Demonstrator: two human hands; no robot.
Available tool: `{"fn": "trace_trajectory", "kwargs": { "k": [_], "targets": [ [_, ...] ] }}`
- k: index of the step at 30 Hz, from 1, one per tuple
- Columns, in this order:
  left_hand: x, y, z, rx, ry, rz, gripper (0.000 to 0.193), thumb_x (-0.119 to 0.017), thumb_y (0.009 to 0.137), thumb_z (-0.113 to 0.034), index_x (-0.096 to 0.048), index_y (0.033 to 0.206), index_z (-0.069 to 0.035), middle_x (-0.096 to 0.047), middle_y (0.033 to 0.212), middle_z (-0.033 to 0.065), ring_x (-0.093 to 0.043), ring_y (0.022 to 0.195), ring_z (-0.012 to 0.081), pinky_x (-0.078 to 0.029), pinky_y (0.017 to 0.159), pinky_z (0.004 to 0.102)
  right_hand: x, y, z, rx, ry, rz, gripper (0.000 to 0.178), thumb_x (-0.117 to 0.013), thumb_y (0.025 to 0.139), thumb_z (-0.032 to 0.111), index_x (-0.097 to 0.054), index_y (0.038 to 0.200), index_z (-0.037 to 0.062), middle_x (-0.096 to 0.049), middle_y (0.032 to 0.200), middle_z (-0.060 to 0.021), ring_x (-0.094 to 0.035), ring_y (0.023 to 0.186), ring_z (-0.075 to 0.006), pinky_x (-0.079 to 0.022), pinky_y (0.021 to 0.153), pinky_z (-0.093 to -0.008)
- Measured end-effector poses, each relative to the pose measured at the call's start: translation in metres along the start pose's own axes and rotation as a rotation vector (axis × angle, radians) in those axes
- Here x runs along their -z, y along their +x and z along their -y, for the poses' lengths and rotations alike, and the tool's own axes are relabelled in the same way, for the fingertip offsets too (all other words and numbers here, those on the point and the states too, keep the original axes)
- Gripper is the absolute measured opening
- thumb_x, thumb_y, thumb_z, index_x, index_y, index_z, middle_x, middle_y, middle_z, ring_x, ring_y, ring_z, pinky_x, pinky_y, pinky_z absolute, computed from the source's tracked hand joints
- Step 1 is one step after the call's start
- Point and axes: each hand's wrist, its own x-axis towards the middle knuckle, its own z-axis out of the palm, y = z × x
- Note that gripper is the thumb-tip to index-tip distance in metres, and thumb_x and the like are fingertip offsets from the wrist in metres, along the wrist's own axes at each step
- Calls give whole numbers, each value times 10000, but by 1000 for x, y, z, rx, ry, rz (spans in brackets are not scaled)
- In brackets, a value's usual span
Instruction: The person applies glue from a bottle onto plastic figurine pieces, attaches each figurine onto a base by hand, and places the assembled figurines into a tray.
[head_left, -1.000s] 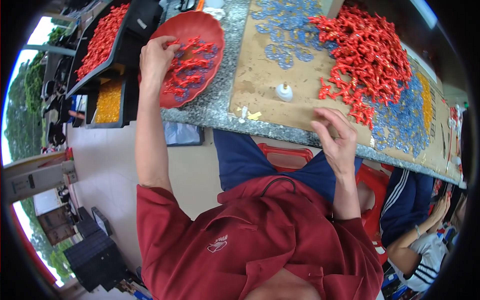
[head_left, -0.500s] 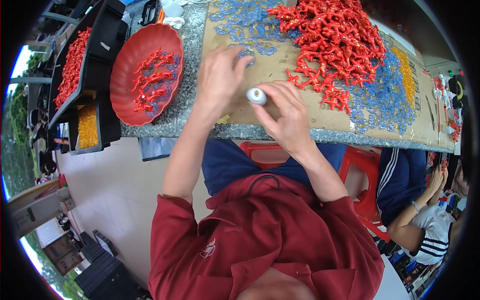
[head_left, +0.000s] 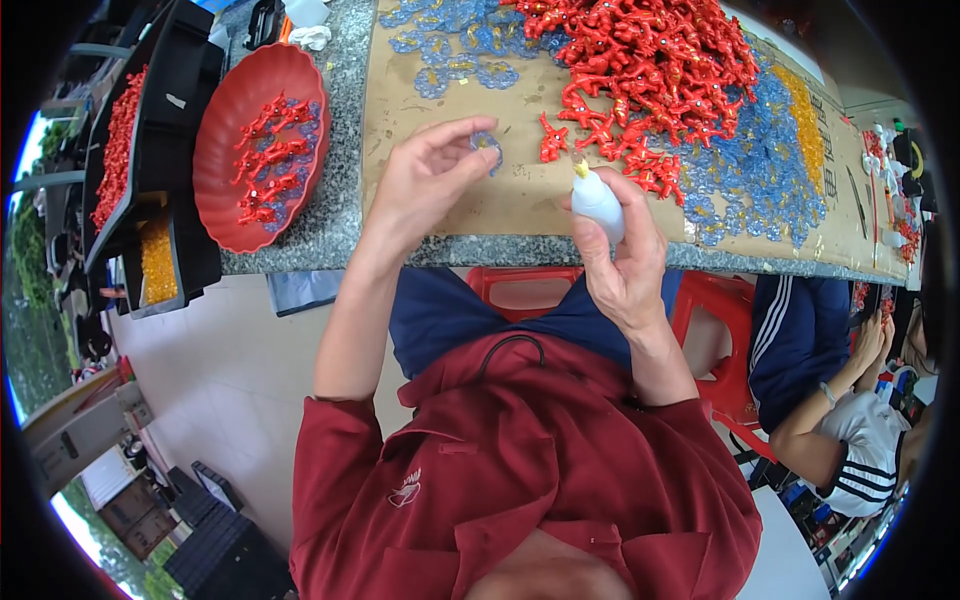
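Observation:
Over the cardboard-covered bench, my left hand [head_left: 430, 180] pinches a small translucent blue plastic piece [head_left: 486, 150] between thumb and fingertips. To its right, my right hand [head_left: 628, 250] grips a small white squeeze bottle [head_left: 599, 206], whose yellowish tip points away from me and slightly left. A gap separates the tip from the blue piece. Just beyond the bottle lies a single red figure [head_left: 553, 138], beside a large heap of glossy red figures [head_left: 650, 60]. More blue pieces [head_left: 440, 50] are spread at the far left of the cardboard.
At left, a red scalloped tray [head_left: 215, 170] holds several red figures and blue pieces. Beside it are black bins [head_left: 205, 110] of red and amber parts. Blue and amber pieces [head_left: 770, 170] cover the right side. Another person [head_left: 850, 430] sits at the far right.
My left hand has picked up a blue piece and drawn it nearer to me. My right hand has moved right, and the bottle's tip has swung from facing me to pointing away.

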Motion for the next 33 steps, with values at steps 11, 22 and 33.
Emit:
{"fn": "trace_trajectory", "kwargs": {
  "k": [11, 22, 33],
  "targets": [
    [-11, -63, 7, 267, -1090, 1, 250, -556, 873, -91, -550, 1100, 12, -631, 922, 116, -635, 744, 172, -542, 668, 258, 15, -9, 18, 73, -88, 76, 332, -715, 709, 79, -603, 1009, -6, -645, 868, -106, -631, 740, -179, -483, 653, -252],
    [-23, -16, 6, -363, 568, -384, 277, -701, 732, -205, -664, 943, -30, -619, 801, 82, -534, 778, 183, -408, 713, 325, 27, -16, 14, -88, -34, -50, 320, -702, 739, 82, -603, 1034, 4, -648, 857, -77, -604, 738, -106, -471, 647, -228],
    [-60, 17, -19, -360, 653, -140, 448, -689, 711, -186, -584, 1097, 16, -595, 852, 98, -495, 870, 244, -331, 760, 368, 38, -17, 7, -121, 34, -139, 326, -701, 749, 94, -599, 1043, 0, -647, 856, -73, -600, 739, -108, -470, 651, -226]
  ]
}}
